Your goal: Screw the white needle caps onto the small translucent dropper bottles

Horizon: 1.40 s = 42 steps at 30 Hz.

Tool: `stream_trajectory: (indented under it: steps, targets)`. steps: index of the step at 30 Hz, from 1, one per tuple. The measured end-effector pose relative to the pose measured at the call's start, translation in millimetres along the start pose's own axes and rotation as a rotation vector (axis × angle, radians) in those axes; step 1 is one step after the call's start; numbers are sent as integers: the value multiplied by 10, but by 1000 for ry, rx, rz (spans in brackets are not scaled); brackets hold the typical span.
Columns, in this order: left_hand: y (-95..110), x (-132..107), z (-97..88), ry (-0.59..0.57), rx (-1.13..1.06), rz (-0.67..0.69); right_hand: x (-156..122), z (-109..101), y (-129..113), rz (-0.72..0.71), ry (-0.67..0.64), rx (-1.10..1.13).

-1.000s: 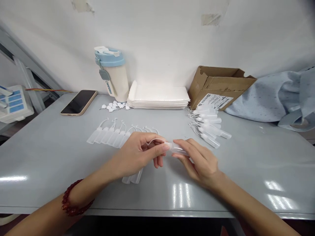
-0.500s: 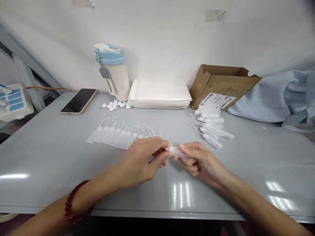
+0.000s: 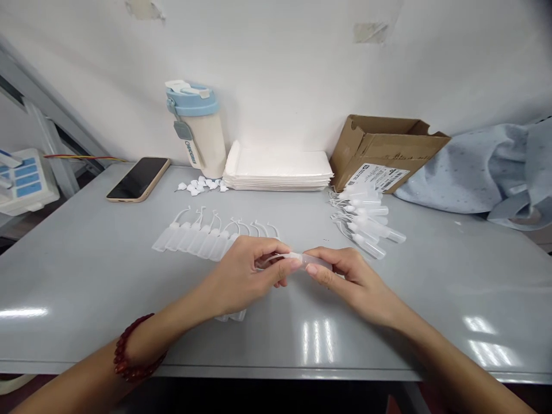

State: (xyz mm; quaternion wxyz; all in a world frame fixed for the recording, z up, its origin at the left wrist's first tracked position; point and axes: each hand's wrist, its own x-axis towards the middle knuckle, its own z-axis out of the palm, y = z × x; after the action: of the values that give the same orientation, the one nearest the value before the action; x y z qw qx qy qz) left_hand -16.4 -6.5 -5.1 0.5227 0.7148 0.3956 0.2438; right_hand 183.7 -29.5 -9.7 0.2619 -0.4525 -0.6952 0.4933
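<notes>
Between my hands, over the middle of the table, lies a small translucent plastic bottle (image 3: pixel 318 261), roughly level. My right hand (image 3: pixel 356 282) is closed on its body with thumb and fingers. The white neck end is pinched by my left hand (image 3: pixel 252 270), and a thin white strap or tube curves back among those fingers. Just beyond my left hand stretches a row of similar bottles (image 3: pixel 196 238) with thin curved white ends. The bases of a few more bottles (image 3: pixel 233 316) peek out below my left wrist. Further right rests a loose pile of such bottles (image 3: pixel 366 221).
Small white caps (image 3: pixel 200 185) lie before a cream tumbler (image 3: pixel 207 141) with a blue lid. A stack of white envelopes (image 3: pixel 278 169) and a cardboard box (image 3: pixel 383 152) stand along the wall. A phone (image 3: pixel 138 179) is at left, pale blue fabric (image 3: pixel 474 172) at right.
My right hand has shifted its grip, its thumb now on the near side of the bottle. The thin white strap now shows in my left hand, and bottle bases have come into sight below that wrist.
</notes>
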Motion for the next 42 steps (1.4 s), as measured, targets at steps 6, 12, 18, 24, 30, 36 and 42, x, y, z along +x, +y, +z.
stream_trajectory:
  steps: [6,12,18,24,30,36,42]
  targets:
    - [-67,7,62,52,256,264,-8,-254,18,53,-181,-47]
    - [3,38,-50,213,64,-11,-43,-882,337,-51,466,-707]
    - [32,40,-158,318,48,-92,-86,-1260,695,-24,594,-873]
    - [29,79,-234,423,79,-89,-44,-1225,771,-32,666,-925]
    - [-174,193,-619,697,282,-55,-11,-1064,651,-140,827,-909]
    - [-521,184,-1295,879,815,-231,73,-575,452,-427,758,-816]
    - [-697,157,-1478,709,893,-350,75,-57,357,-599,501,-740]
